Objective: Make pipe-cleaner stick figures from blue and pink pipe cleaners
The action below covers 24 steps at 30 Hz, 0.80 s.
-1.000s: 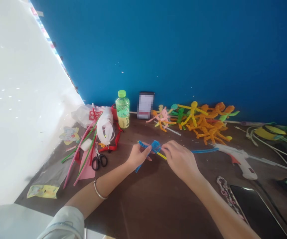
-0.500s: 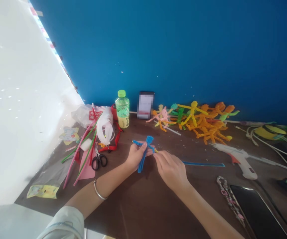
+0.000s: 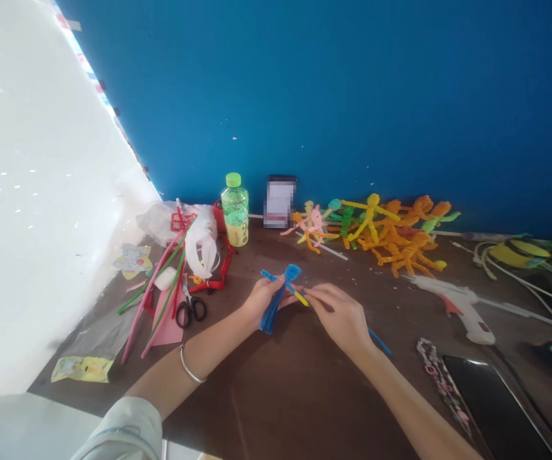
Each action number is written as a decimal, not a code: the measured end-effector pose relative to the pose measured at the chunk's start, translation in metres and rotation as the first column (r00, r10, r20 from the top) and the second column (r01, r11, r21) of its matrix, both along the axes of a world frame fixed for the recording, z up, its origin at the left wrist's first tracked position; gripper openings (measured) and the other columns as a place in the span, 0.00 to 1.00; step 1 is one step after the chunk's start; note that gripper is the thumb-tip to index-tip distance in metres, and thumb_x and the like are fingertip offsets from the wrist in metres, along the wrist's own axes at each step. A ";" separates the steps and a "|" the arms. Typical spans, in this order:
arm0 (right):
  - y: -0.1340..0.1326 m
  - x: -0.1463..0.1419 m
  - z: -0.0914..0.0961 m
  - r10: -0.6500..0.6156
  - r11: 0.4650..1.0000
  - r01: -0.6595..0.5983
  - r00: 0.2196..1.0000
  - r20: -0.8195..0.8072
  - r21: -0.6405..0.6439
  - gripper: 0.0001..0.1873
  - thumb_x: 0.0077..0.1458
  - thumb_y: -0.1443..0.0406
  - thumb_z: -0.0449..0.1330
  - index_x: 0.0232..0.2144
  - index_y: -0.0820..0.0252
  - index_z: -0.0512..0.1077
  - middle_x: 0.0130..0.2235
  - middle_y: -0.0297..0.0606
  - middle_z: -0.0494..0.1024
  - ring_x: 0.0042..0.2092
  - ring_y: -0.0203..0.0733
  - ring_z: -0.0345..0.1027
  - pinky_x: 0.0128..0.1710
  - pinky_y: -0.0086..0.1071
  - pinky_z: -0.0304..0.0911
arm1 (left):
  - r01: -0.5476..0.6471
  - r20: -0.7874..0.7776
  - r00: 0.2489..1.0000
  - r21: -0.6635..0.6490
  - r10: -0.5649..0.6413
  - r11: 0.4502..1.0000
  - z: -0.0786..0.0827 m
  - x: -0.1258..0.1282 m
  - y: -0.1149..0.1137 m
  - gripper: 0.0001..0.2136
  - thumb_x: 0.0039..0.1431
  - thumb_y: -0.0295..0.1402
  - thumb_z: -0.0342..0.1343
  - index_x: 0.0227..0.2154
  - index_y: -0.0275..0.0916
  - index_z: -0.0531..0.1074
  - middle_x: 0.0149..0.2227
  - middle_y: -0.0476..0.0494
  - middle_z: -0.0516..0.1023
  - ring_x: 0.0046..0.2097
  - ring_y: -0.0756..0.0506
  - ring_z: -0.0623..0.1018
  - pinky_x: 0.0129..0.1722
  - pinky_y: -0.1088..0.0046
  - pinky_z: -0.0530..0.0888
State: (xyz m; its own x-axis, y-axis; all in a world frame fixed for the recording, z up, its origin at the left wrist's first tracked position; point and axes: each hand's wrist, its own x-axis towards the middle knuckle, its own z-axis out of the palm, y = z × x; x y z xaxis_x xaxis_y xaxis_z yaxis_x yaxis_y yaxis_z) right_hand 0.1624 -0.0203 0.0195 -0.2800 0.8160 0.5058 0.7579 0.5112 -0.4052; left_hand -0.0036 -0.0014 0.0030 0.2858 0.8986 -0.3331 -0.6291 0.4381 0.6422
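My left hand (image 3: 260, 300) is closed on a blue pipe-cleaner figure (image 3: 278, 294), held just above the brown table (image 3: 280, 396). My right hand (image 3: 338, 316) pinches a blue pipe cleaner at the figure's right side, next to a short yellow piece (image 3: 301, 298). That pipe cleaner's loose tail (image 3: 379, 342) trails out to the right of my right wrist. A silver bangle sits on my left wrist.
A pile of orange, yellow, green and pink pipe-cleaner figures (image 3: 386, 233) lies by the blue wall. A green-capped bottle (image 3: 235, 211), plastic bag (image 3: 194, 233), scissors (image 3: 190, 306) and long pipe cleaners (image 3: 158, 294) are at left. A glue gun (image 3: 458, 303) and a phone (image 3: 494, 406) lie at right.
The long blue pipe cleaner that stretched out to the right has been drawn in; its tail now lies close behind my right wrist. Both hands turned the figure slightly.
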 end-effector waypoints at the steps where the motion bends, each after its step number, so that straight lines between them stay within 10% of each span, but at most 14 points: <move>1: 0.002 0.002 0.002 0.003 1.000 -0.003 1.000 -0.005 -0.022 0.10 0.55 0.64 0.53 0.31 0.55 0.75 0.31 0.35 0.76 0.33 0.37 0.70 0.31 0.28 0.62 | 0.005 -0.022 1.000 0.018 -0.004 1.000 0.001 0.000 0.000 0.10 0.49 0.34 0.59 0.28 0.30 0.69 0.26 0.40 0.75 0.36 0.43 0.77 0.40 0.64 0.74; 11: 0.015 0.009 0.026 0.050 0.998 -0.037 0.954 0.296 -0.048 0.10 0.53 0.66 0.53 0.26 0.55 0.73 0.29 0.34 0.75 0.30 0.37 0.68 0.26 0.28 0.57 | 0.075 -0.374 0.927 0.211 0.010 0.975 0.003 0.000 -0.001 0.18 0.42 0.42 0.61 0.30 0.33 0.66 0.13 0.53 0.66 0.13 0.57 0.62 0.12 0.84 0.54; 24: 0.015 -0.004 0.034 -0.012 0.995 -0.037 0.877 0.480 0.092 0.11 0.55 0.69 0.50 0.25 0.60 0.70 0.26 0.37 0.72 0.29 0.37 0.64 0.27 0.30 0.51 | -0.008 -0.232 0.972 0.161 0.045 0.987 0.004 0.003 -0.006 0.18 0.31 0.32 0.68 0.26 0.31 0.67 0.25 0.45 0.76 0.30 0.45 0.78 0.38 0.63 0.75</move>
State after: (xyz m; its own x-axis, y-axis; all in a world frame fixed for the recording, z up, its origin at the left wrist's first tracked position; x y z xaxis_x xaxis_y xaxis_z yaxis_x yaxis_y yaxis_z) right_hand 0.1583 -0.0056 0.0537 -0.5176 0.7657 0.3817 0.8401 0.5394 0.0573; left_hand -0.0004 -0.0079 0.0069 0.1920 0.9513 -0.2413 -0.4625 0.3046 0.8326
